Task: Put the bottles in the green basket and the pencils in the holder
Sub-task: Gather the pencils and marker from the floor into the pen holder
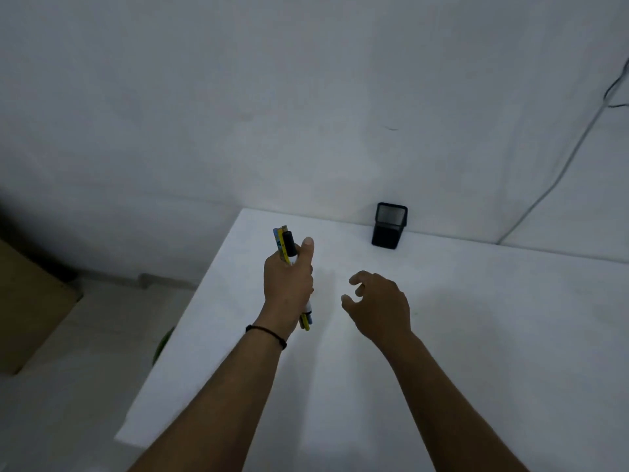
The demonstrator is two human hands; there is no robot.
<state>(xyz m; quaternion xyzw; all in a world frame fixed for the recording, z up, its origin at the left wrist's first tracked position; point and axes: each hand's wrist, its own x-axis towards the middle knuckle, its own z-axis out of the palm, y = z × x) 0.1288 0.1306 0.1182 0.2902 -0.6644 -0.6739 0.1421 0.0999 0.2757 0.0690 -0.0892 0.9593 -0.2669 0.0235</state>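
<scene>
My left hand is closed around a bundle of pencils and a marker. Their blue, yellow and black tops stick up past my thumb, and their lower ends show under my wrist. The bundle hangs over the left part of the white table. A black mesh holder stands upright at the table's far edge by the wall, to the right of and beyond my left hand. My right hand hovers over the table with fingers curled and apart, holding nothing. A sliver of something green shows below the table's left edge.
A white wall rises behind the table. A grey cable runs down the wall at the right. A brown cardboard box sits on the floor at the left, beyond the table's left edge.
</scene>
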